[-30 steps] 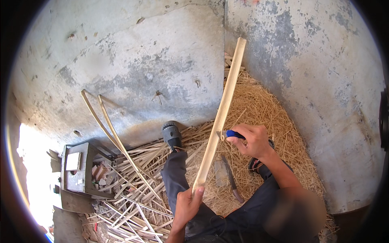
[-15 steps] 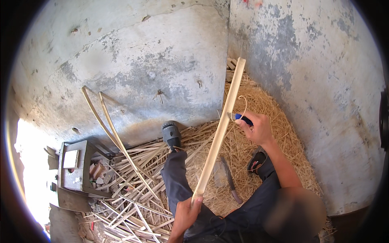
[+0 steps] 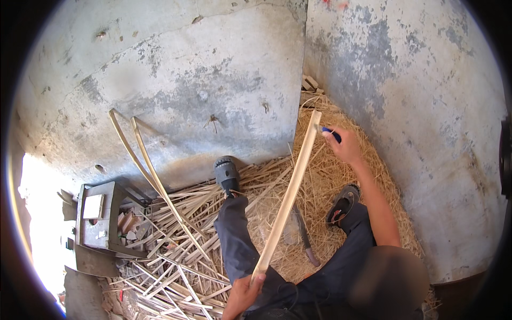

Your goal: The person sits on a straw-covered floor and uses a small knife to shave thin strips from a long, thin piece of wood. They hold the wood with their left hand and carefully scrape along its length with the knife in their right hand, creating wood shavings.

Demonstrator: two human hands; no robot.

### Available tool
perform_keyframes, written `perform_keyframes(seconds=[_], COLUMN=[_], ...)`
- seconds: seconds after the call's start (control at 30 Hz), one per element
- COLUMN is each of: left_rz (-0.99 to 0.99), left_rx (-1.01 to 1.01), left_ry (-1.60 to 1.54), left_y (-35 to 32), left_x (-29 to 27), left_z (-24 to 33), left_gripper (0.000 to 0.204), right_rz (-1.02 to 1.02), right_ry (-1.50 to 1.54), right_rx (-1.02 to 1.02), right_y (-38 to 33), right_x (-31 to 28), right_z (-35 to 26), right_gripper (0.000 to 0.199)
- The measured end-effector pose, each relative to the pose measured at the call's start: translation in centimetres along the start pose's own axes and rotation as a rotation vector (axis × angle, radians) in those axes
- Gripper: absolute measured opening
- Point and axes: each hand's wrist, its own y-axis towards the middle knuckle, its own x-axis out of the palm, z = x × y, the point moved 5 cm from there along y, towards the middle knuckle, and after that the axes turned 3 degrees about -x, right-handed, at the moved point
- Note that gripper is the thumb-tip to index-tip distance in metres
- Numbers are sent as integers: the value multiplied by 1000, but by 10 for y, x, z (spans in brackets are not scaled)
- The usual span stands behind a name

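1. One pale, channelled strip [image 3: 289, 197] runs on a slant between the two hands, its near end low by the person's lap and its far end raised toward the corner of the walls.
2. Left hand [image 3: 244, 291]: closed around the near end of the strip, thumb laid along its upper face.
3. Right hand [image 3: 344, 145]: clenched on a small blue-handled tool [image 3: 333, 135]. The tool's tip is at the right edge of the strip, close to its far end; whether it touches cannot be told.
4. Floor, right: a broad heap of fine, straw-coloured shavings [image 3: 368, 176] spreads around the person's right shoe [image 3: 344, 204].
5. Floor, between the legs: a long, dark-bladed tool [image 3: 305, 234] lies with its handle toward the person, partly covered from view by the strip.
6. Floor, left: loose, narrow slats [image 3: 181, 282] lie crossed over one another. Two bent strips [image 3: 145, 161] rise from among them toward the left wall [image 3: 176, 69].
7. Far left: a dark wooden stool-like frame [image 3: 109, 234] lies on its side, with broken pieces [image 3: 128, 221] inside.
8. Both walls show worn, patchy grey paint.
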Motion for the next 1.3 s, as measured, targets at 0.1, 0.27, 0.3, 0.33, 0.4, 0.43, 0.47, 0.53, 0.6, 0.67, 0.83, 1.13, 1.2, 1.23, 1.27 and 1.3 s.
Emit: perform_keyframes(seconds=[0.1, 0.27, 0.3, 0.33, 0.4, 0.43, 0.47, 0.53, 0.6, 0.67, 0.83, 1.13, 1.2, 1.23, 1.27, 1.3], left_rz=[2, -8, -60, -92, 14, 58, 109, 37, -50, -24, 46, -100, -101, -104, -107, -111], left_rx=[30, 11, 23, 29, 121, 37, -52, -6, -18, 60, 205, 261, 312, 338, 354, 370], left_ry=[3, 85, 107, 124, 177, 185, 197, 82, -102, -158, -235, -455, -443, -438, -445, -451], left_y=[-3, -15, -32, -43, -42, -30, -26, -17, 2, 13, 41, 45, 45, 45, 46, 47], left_x=[-1, -4, -9, -14, -16, -12, -13, -16, -19, -22, -21, -9, -7, -5, -4, -2], left_z=[-10, -16, -18, -24, -48, -79, -86, -68, -24, 1, 64, 149, 157, 160, 161, 161], left_gripper=[56, 53, 54, 56, 58, 58, 59, 51, 53, 60, 78, 69, 62, 60, 59, 58], right_rz=[-42, 163, 282, 212, 67, -36, -141, -424, -766, -783, -181, 75, 27, 9, -8, -25], right_ry=[-77, -60, -9, -63, -192, -208, -212, -223, -246, -183, 79, 357, 331, 318, 304, 291], right_rx=[22, 331, 466, 480, 500, 499, 496, 467, 429, 374, 347, -153, -264, -301, -338, -375], right_y=[4, 11, 6, 3, -1, -6, -12, -26, -49, -45, -19, -44, -58, -65, -71, -75], right_x=[-1, -14, -28, -33, -50, -45, -32, -6, 14, 19, -18, -54, -50, -46, -42, -39], right_z=[5, 72, 98, 103, 106, 105, 103, 107, 129, 102, 32, -144, -168, -176, -182, -188], right_gripper=[44, 54, 56, 56, 56, 56, 56, 55, 54, 49, 54, 49, 45, 42, 38, 36])
